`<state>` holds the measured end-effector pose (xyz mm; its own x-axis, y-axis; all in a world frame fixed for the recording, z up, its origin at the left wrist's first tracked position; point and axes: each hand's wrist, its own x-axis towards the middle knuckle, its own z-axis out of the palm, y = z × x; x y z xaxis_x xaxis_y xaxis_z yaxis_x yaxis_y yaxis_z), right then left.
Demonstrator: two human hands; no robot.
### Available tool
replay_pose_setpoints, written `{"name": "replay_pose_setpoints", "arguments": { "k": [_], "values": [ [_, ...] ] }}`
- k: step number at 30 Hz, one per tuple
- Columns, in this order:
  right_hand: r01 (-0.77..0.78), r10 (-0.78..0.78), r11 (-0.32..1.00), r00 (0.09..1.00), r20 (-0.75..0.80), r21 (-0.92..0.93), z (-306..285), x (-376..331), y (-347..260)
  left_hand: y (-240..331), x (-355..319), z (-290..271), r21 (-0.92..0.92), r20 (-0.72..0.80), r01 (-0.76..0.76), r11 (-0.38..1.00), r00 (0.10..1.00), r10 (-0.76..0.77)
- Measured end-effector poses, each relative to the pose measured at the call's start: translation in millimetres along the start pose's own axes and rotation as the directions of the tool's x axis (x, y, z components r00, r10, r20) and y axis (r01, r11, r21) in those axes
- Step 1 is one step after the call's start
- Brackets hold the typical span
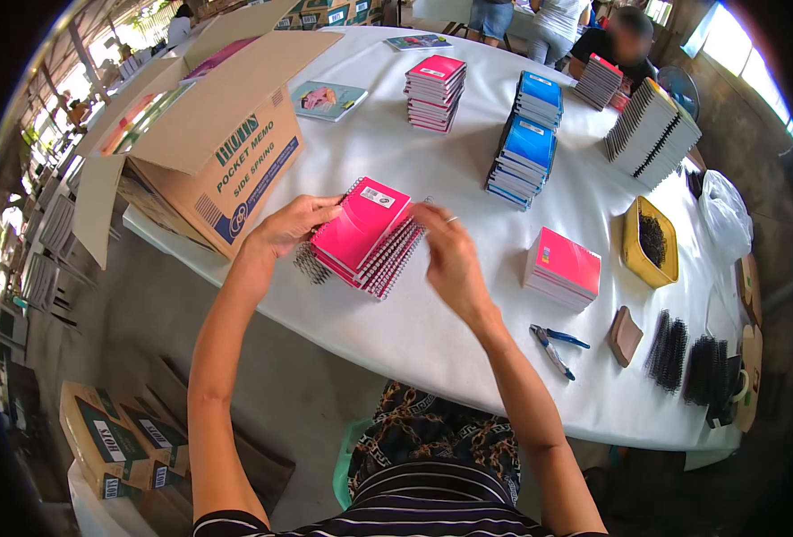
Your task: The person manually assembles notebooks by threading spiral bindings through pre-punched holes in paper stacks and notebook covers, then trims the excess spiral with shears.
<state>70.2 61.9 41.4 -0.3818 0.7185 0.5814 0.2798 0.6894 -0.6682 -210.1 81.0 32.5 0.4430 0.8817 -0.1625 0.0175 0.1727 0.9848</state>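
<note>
Big round white-covered worktop (432, 313) fills the view, things spread all over it. Open brown cardboard carton (222, 148) sits at the left edge, flaps up, more notebooks inside. Far side: tilted stack of white spiral notebooks (652, 134), two stacks of blue-cover spiral notebooks (526, 139), one stack of pink-cover notebooks (434, 92), a seated person (625, 45) behind them. Near centre, a fanned stack of pink-cover spiral notebooks (365, 240) lies on the worktop just in front of the person, both hands on it. Left hand (289, 228) is partly closed, fingers curled over the stack's left edge where the wire coils stick out. Right hand (446, 246) is loosely closed, fingertips pinching at the top right corner of the stack; exactly what it grips is too small to tell. To the right, a small squared stack of pink-cover notebooks (562, 268) lies apart, then a yellow rectangular tray (649, 242) with dark wire bits, loose black spiral binding coils (687, 358), a small brown block (625, 336), blue-handled pliers (553, 345). Judging progress: several neat stacks look finished, the fanned one is in hand, and the carton contents plus loose coils suggest plenty is left.
</note>
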Motion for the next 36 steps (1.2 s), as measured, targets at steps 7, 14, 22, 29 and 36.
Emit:
{"name": "replay_pose_setpoints", "arguments": {
  "k": [7, 14, 22, 29, 36],
  "values": [
    [-0.146, 0.143, 0.983, 0.989, -0.034, -0.115, 20, 4, 41, 15, 4, 15, 0.12, -0.067, 0.048, 0.992, 0.997, -0.04],
    [-0.338, 0.132, 0.818, 0.898, -0.421, -0.465, -105, -20, 61, 18, -22, 18, 0.684, -0.399, -0.03, 0.729, 0.821, 0.408],
    [-0.844, 0.801, 0.532, 0.477, -0.362, 0.065, -239, -95, 129, 49, -3, 153, 0.745, -0.198, -0.361, 0.562, 0.684, 0.702],
    [-0.587, 0.596, 0.787, 0.646, -0.477, 0.189, -227, -97, 90, -8, 52, 219, 0.43, -0.215, -0.381, 0.819, 0.837, 0.503],
    [-0.491, 0.58, 0.806, 0.769, -0.27, 0.331, -99, -158, 18, -57, 34, 240, -0.183, -0.138, -0.244, 0.952, 0.965, 0.221]
  ]
}}
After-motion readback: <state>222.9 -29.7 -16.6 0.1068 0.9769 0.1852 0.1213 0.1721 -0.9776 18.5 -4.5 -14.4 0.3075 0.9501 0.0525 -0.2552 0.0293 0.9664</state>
